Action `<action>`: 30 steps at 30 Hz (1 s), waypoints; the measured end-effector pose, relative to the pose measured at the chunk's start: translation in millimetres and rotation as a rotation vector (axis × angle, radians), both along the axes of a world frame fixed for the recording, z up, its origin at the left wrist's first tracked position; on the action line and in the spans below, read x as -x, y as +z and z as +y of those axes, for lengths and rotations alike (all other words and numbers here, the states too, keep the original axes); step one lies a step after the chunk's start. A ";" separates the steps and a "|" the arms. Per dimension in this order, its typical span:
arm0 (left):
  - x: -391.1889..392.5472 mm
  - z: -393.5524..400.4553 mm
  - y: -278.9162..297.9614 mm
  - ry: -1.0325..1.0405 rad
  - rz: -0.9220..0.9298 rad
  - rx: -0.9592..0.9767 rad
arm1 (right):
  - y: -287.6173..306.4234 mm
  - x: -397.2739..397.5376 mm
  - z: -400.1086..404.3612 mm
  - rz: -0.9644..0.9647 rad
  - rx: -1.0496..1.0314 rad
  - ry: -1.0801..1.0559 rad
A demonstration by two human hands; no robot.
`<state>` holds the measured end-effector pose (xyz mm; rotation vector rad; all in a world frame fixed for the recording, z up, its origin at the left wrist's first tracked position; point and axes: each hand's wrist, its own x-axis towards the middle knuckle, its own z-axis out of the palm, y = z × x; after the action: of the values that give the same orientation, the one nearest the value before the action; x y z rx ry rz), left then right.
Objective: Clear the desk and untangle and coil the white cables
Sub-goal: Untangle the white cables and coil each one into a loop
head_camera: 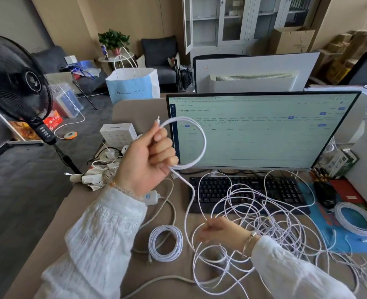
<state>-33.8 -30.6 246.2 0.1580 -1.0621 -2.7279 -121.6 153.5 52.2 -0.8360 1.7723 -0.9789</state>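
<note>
Walls: beige panels (81, 20) across the top of the frame.
Floor: grey carpet (22, 186) at left.
Upper centre: dark armchair (159, 55), potted plant (113, 41) on a small round table.
Upper right: glass-door cabinet (232, 22), stacked cardboard boxes (292, 39).
Left edge: black standing fan (12, 80).
Light: soft, even daylight.

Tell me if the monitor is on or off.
On: the wide black-framed monitor behind the black keyboard shows a lit page with text.
</note>
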 end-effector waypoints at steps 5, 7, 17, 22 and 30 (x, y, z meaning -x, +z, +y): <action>-8.1 -20.4 5.4 0.185 0.047 -0.024 | -3.9 -18.3 8.6 -0.115 -0.090 0.175; -8.5 -25.6 4.7 0.252 0.046 0.003 | -2.7 -30.3 6.1 0.020 -0.031 0.280; -11.3 -38.1 -32.2 0.251 -0.214 0.352 | 106.7 -15.8 3.3 0.616 0.468 -0.008; -10.0 -18.6 -50.3 0.145 -0.284 0.396 | 152.1 -4.9 -0.5 0.654 0.582 -0.253; 2.0 25.0 -52.8 0.207 -0.146 0.219 | 138.3 -18.1 -26.4 0.267 0.508 -0.244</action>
<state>-35.9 -5.5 193.4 0.4118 -1.2955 -2.4284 -103.5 127.1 190.5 -1.1227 1.9090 -1.5811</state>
